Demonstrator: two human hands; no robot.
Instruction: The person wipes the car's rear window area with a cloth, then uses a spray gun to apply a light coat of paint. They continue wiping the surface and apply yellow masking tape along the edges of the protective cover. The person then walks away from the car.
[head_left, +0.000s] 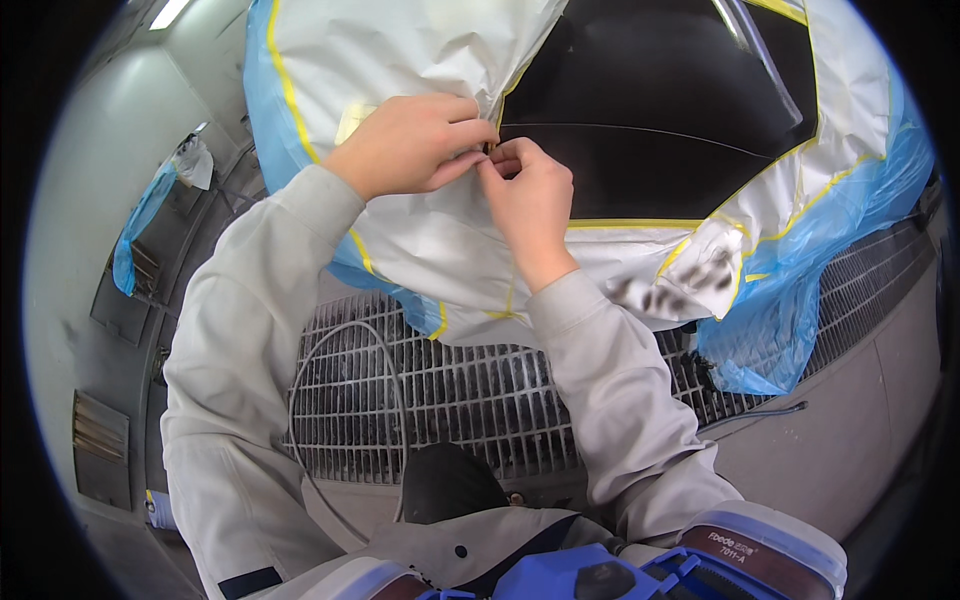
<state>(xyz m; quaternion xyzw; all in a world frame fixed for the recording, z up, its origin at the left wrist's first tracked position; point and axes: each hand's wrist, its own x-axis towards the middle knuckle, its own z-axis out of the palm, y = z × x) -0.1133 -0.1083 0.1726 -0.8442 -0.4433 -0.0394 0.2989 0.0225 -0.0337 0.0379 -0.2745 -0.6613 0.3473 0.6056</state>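
Note:
My left hand (412,147) and my right hand (530,200) meet at the left edge of a glossy black panel (640,120). Both have thumb and fingers pinched together around one small spot. Something tiny and dark orange shows between the fingertips, too small to name. White masking sheet (400,50) surrounds the panel and lies beneath my hands. Yellow masking tape (635,223) borders the panel's lower edge. Beside my left wrist sits a pale yellow patch (353,122), partly covered by the hand.
Blue plastic film (775,340) hangs from the covered body over a metal floor grating (440,400). A grey hose (405,420) loops near my legs. Dark smudges mark the masking sheet at right. More blue film (145,220) hangs by the left wall. A respirator (760,550) shows at the lower edge.

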